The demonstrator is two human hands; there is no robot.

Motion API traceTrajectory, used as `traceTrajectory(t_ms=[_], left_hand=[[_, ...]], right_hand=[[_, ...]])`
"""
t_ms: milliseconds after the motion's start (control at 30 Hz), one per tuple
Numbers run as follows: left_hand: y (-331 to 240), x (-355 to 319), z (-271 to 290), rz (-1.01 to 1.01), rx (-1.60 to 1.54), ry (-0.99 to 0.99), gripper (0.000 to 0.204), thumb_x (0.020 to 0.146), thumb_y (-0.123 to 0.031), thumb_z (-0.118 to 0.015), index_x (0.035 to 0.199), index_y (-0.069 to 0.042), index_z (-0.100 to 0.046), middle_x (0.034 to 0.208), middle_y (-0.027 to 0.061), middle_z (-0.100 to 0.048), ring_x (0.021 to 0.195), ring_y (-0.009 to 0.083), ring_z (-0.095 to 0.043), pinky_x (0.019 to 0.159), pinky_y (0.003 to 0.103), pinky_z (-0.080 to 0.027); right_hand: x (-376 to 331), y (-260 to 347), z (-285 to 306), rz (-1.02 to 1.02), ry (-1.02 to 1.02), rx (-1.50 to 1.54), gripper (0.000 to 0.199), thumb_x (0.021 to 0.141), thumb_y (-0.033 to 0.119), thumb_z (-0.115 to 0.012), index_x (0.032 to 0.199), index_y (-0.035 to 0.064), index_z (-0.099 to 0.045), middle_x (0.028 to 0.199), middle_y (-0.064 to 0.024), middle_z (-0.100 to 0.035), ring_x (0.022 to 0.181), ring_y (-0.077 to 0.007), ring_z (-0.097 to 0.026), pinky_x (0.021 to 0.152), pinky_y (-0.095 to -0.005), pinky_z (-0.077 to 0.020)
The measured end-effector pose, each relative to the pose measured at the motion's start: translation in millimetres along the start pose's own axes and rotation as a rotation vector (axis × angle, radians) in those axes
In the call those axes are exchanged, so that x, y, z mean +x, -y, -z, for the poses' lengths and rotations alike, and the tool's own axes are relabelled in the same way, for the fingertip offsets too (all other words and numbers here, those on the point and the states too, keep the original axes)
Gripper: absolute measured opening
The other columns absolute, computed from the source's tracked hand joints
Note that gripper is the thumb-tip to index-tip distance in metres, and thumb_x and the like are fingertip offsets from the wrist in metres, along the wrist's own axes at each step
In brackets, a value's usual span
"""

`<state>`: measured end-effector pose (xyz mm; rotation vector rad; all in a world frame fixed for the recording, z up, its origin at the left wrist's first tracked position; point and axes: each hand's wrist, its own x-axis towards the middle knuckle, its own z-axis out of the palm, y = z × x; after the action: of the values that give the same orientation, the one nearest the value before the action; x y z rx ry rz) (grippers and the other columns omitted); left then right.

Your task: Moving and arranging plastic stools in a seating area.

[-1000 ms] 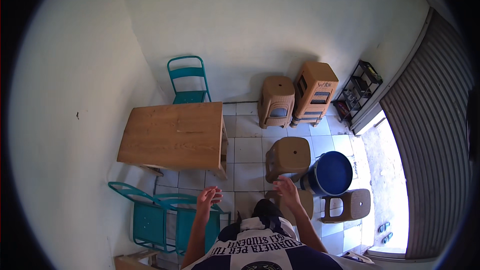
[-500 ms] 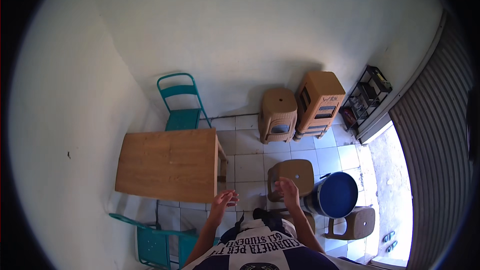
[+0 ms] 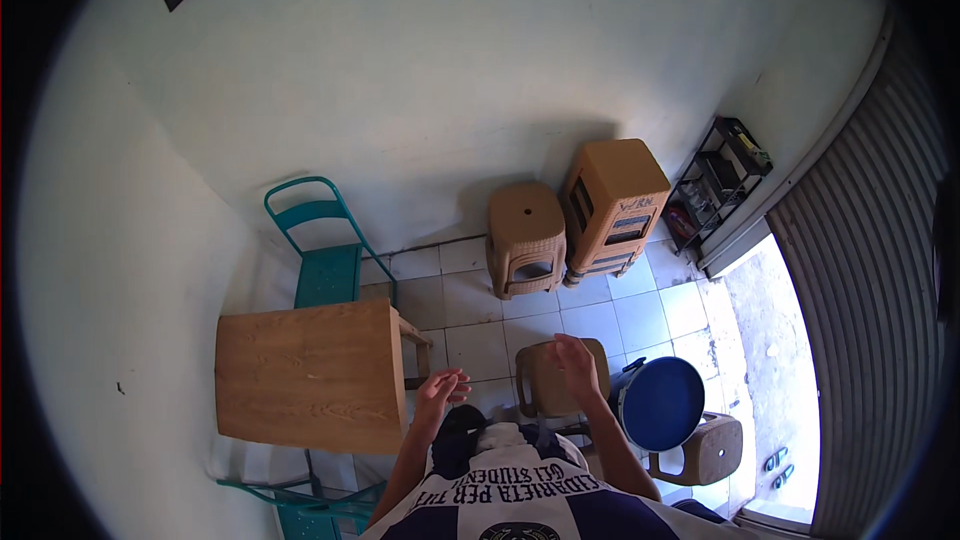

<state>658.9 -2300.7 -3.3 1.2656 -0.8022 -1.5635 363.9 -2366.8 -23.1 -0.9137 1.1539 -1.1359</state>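
Since the earlier frames the view has tilted up the wall: the worktop (image 3: 300,372) and stools now sit lower in the frame, and both hands have risen a little and drawn closer to the lower middle.

The right hand (image 3: 577,363) hangs over the brown stool (image 3: 548,380) at lower centre, fingers spread, its grip released and holding nothing; whether it touches the seat cannot be told. The left hand (image 3: 440,392) is likewise open and empty, palm turned inward, just beside the right edge of the worktop and apart from it.

Right of the stool stands a blue round tub (image 3: 660,404), and below that a low brown stool (image 3: 712,448) near the lower right. Further up the frame, against the white wall, are a stack of tan stools (image 3: 525,238) and a taller tan cabinet (image 3: 615,202) beside it. A black rack (image 3: 722,185) stands at the right by the grey shutter (image 3: 868,270). A teal chair (image 3: 322,250) stands above the worktop at left; another teal chair (image 3: 310,508) lies at the bottom edge. The floor (image 3: 480,325) is pale tile.
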Motion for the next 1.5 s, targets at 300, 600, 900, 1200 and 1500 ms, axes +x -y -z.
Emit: traceTrajectory(t_ms=[300, 600, 900, 1200, 1500], left_hand=[[-22.2, 93.6, 7.4, -0.003, -0.083, -0.009, 0.032, 0.101, -0.026, -0.056, 0.125, -0.004, -0.058, 0.113, 0.0109, -0.066, 0.098, 0.0187, -0.067, 0.081, 0.031, -0.054], [-93.3, 245.3, 15.8, -0.045, 0.009, 0.113, 0.032, 0.102, -0.027, -0.055, 0.123, -0.004, -0.058, 0.113, 0.0117, -0.066, 0.098, 0.0214, -0.067, 0.082, 0.034, -0.054], [-156.3, 359.5, 31.8, 0.028, 0.12, 0.26, 0.028, 0.101, -0.026, -0.056, 0.122, -0.006, -0.059, 0.112, 0.0098, -0.067, 0.098, 0.0196, -0.067, 0.081, 0.032, -0.054], [-153.1, 435.1, 21.0, 0.106, 0.147, 0.238, 0.029, 0.102, -0.026, -0.054, 0.121, -0.005, -0.058, 0.11, 0.01, -0.068, 0.096, 0.0195, -0.068, 0.081, 0.032, -0.055], [-122.2, 496.7, -9.8, 0.161, 0.147, 0.176, 0.029, 0.102, -0.029, -0.055, 0.12, -0.007, -0.061, 0.107, 0.007, -0.069, 0.092, 0.0148, -0.067, 0.076, 0.028, -0.053]], right_hand=[[59.4, 4.0, -10.6, -0.092, -0.041, -0.02, 0.037, 0.102, 0.028, -0.057, 0.127, 0.0013, -0.056, 0.109, -0.0089, -0.067, 0.096, -0.0158, -0.064, 0.087, -0.0307, -0.0521], [179.6, 11.6, -29.8, -0.065, -0.132, -0.055, 0.036, 0.102, 0.03, -0.055, 0.129, 0.0058, -0.056, 0.107, -0.0083, -0.07, 0.09, -0.0157, -0.068, 0.078, -0.0293, -0.05], [283.4, 36.0, -49.1, -0.03, -0.228, -0.075, 0.039, 0.101, 0.03, -0.053, 0.131, 0.006, -0.055, 0.108, -0.0073, -0.07, 0.091, -0.0163, -0.069, 0.075, -0.0296, -0.0491], [337.0, 33.5, -25.0, -0.132, -0.321, -0.095, 0.041, 0.1, 0.031, -0.053, 0.131, 0.0048, -0.055, 0.11, -0.008, -0.07, 0.092, -0.0166, -0.069, 0.075, -0.0304, -0.0493], [419.3, 27.1, 21.4, -0.164, -0.279, -0.196, 0.035, 0.1, 0.028, -0.058, 0.123, 0.0032, -0.061, 0.103, -0.009, -0.07, 0.088, -0.0176, -0.07, 0.076, -0.03, -0.0531]])
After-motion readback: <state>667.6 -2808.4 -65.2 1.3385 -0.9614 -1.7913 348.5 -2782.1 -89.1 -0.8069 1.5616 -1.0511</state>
